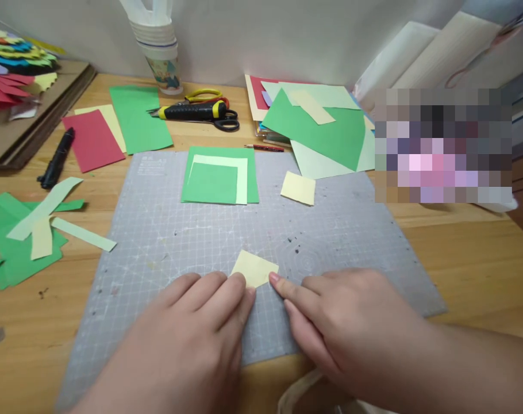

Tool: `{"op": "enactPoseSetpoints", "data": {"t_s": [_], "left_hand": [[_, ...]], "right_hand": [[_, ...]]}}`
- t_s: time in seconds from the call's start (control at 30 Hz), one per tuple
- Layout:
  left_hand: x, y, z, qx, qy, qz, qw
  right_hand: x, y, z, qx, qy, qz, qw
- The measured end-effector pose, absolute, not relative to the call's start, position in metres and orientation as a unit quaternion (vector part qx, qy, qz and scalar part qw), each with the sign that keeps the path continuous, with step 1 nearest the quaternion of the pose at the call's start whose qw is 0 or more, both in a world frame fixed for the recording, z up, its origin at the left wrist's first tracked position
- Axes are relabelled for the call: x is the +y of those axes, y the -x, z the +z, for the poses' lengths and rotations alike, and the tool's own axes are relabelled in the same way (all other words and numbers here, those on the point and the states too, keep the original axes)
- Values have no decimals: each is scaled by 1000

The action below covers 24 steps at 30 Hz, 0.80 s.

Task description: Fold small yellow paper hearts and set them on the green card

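Note:
A small pale yellow paper square [255, 267] lies near the front of the grey cutting mat [339, 241]. My left hand [192, 333] rests on the mat with its fingers together, fingertips pressing the square's left corner. My right hand [347, 322] points its index finger at the square's right corner and touches it; the other fingers are curled under. A second yellow square [298, 188] lies further back on the mat. Stacked green and light green squares [220, 175] sit at the mat's far middle.
Scissors and a black-and-yellow knife [201, 110] lie behind the mat beside stacked paper cups [160, 52]. Green and red sheets [115, 126] and a black marker [57, 158] are at left, green scraps [24, 230] at the near left, more paper sheets [322, 126] at right.

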<state>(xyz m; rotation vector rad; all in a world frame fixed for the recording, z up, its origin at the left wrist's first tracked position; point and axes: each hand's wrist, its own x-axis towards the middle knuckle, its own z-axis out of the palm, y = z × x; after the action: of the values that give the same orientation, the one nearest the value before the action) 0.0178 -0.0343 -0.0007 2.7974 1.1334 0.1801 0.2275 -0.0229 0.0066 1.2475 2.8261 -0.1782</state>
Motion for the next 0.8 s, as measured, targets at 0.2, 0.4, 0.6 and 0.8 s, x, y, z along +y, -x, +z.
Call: {"op": "enactPoseSetpoints", "data": {"t_s": [0.2,0.4,0.6,0.8], "left_hand": [[-28,-18,6,399,-903,77,137],[-20,-19,2,365,-923,44,116],[-28,-22,11,365,-930,17,28],[-31,-21,19,371,-929,9,10]], "right_hand": [[-11,-229,14,897,-420,-133,32],[2,-230,23,904,-392,-162,59],[12,-236,25,908,-371,-187,59],[13,-232,30,896,-400,-183,66]]}}
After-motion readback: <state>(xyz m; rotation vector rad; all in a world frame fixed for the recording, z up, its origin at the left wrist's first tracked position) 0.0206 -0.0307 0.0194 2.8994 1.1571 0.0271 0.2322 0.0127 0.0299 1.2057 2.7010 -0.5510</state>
